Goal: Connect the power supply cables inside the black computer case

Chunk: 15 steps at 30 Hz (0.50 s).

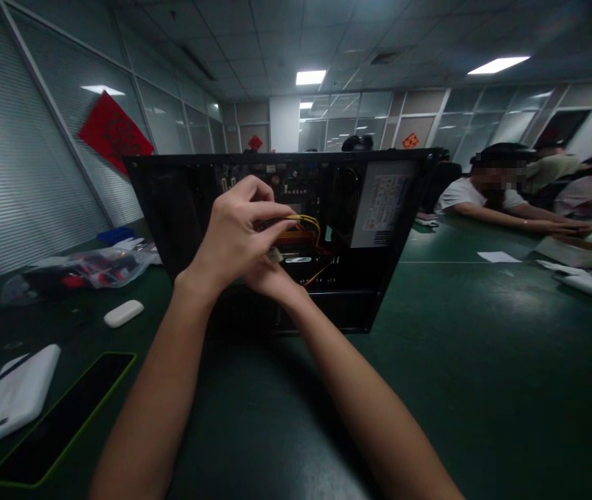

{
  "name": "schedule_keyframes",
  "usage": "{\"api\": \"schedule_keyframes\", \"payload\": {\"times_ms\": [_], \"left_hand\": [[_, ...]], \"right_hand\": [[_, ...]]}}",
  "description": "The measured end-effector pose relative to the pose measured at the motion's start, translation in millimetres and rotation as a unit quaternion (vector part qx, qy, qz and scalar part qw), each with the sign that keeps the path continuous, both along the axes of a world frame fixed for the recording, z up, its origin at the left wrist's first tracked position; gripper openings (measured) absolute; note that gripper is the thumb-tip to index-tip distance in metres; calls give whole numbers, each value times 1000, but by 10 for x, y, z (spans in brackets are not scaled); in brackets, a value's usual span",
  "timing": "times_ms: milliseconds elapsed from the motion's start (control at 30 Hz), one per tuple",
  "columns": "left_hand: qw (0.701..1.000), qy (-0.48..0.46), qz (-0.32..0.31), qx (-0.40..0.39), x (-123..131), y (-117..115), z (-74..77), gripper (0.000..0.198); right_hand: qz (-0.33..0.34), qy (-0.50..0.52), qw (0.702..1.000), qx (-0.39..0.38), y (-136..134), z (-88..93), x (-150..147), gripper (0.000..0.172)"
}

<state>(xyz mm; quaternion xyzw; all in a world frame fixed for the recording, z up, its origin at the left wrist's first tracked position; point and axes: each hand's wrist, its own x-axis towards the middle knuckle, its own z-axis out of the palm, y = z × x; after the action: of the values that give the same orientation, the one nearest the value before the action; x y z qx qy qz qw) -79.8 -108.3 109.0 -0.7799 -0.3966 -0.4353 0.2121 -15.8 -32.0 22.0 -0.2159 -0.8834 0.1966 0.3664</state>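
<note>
An open black computer case (171, 201) lies on its side on the dark green table (483, 361), its inside facing me. My left hand (236, 232) is curled inside the case, fingers pinched on a bundle of yellow and red cables (307, 223). My right hand (269, 276) sits just under the left one, mostly hidden behind it, so its fingers do not show. A silver power supply (382, 205) with a label sits in the case to the right of my hands.
On the left lie a white oval object (124, 313), a white device (12, 399), a black pad with a green edge (61, 420) and a clear plastic bag of parts (85, 267). Other people (488, 194) sit at the far right with papers (499, 256).
</note>
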Motion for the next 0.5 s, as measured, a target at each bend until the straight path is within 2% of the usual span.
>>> {"api": "schedule_keyframes", "payload": {"times_ms": [133,233,367,433,500], "left_hand": [[999,-13,-13,-26,-10,4,4,16],[998,-7,-41,-51,-17,-41,24,17],[996,-11,-52,-78,-38,-157,68,19],[995,-14,-35,-93,-62,-198,85,20],[994,-15,-21,-104,-89,-208,90,21]], "right_hand": [[1,146,987,-68,29,162,219,23],[38,188,976,-99,-49,233,363,18],[139,121,976,-117,-328,227,523,10],[144,59,982,-108,-512,184,611,11],[123,41,983,-127,-691,143,703,11]]}}
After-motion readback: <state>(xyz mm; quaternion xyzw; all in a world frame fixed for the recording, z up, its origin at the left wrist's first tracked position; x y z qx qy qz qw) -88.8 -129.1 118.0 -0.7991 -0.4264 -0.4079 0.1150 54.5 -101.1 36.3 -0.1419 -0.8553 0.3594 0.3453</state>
